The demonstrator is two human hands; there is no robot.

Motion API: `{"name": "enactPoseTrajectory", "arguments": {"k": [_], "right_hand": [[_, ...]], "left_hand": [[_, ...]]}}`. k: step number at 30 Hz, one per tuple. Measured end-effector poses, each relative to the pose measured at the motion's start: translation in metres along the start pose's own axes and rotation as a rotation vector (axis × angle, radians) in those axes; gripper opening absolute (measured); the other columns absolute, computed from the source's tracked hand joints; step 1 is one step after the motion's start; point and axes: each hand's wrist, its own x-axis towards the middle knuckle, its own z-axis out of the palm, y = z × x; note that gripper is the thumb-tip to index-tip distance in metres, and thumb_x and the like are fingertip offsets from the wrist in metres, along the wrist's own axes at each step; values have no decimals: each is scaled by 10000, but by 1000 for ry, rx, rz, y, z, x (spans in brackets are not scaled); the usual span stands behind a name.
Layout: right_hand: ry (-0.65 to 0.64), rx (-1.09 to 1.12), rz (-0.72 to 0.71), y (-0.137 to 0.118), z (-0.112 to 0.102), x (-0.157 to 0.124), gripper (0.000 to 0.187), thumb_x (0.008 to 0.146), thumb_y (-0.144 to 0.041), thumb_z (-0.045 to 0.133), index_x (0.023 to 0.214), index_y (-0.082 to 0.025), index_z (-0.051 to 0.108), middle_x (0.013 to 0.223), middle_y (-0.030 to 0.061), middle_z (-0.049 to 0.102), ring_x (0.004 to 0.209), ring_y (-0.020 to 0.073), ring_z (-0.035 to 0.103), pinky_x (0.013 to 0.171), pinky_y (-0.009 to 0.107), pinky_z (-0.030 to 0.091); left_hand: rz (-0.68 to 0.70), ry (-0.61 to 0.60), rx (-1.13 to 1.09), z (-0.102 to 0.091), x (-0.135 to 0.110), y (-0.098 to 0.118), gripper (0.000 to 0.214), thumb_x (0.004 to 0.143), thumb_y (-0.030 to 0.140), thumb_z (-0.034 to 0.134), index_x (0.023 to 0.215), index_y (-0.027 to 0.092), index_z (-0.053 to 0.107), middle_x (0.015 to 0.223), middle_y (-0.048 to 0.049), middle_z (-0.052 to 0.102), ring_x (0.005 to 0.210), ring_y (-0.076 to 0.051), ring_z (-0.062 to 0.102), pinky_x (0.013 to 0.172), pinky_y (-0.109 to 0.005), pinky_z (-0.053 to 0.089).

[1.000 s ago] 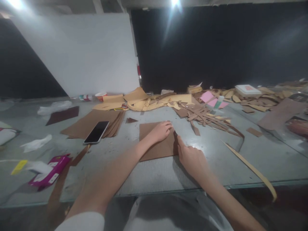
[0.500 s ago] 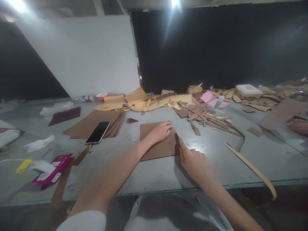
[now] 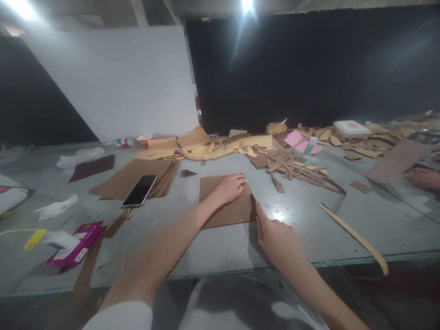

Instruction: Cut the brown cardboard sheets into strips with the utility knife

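A brown rectangular sheet (image 3: 220,217), like leather or card, lies flat in front of me. My left hand (image 3: 233,187) rests on its upper right part, fingers laid down on the surface. At the sheet's right edge is my right hand (image 3: 277,233), closed, with the index finger stretched along a narrow dark thing (image 3: 253,202). Most of that thing is hidden by the fingers, so its kind does not show.
On the left, a phone (image 3: 140,190) lies on a stack of brown sheets (image 3: 113,181), with a purple box (image 3: 75,245) nearer me. Brown strips (image 3: 292,167) and tan scraps (image 3: 202,149) cover the back. A tan strip (image 3: 354,233) overhangs the front edge at right.
My right hand stays at the sheet's right edge, only very slightly shifted. The left hand and the sheet keep their place; the view has tilted a little.
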Motion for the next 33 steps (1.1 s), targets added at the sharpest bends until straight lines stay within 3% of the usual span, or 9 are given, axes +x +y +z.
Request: {"name": "enactPoseTrajectory", "arguments": {"k": [15, 24, 33], "right_hand": [[-14, 1, -3, 5, 5, -19, 666, 1083, -208, 482, 1742, -198, 387, 806, 100, 788, 728, 276, 804, 614, 298, 488], [1, -2, -22, 12, 13, -36, 750, 1042, -208, 570, 1756, -228, 342, 734, 51, 757, 636, 252, 762, 550, 269, 379], [135, 50, -85, 19, 29, -60, 747, 997, -161, 590, 1719, -209, 407, 594, 3, 678, 504, 230, 686, 507, 270, 264]], "left_hand": [[16, 21, -15, -1, 0, 1, 435, 1033, 123, 490, 1379, 164, 752, 1540, -106, 684, 1523, -237, 559, 1317, -422, 426], [10, 9, -16, -2, 1, 1, 438, 1033, 119, 496, 1380, 175, 757, 1550, -104, 678, 1520, -243, 563, 1316, -419, 425], [21, 26, -24, -1, 1, 0, 420, 1020, 112, 508, 1344, 176, 767, 1523, -105, 695, 1474, -248, 602, 1298, -421, 443]]}}
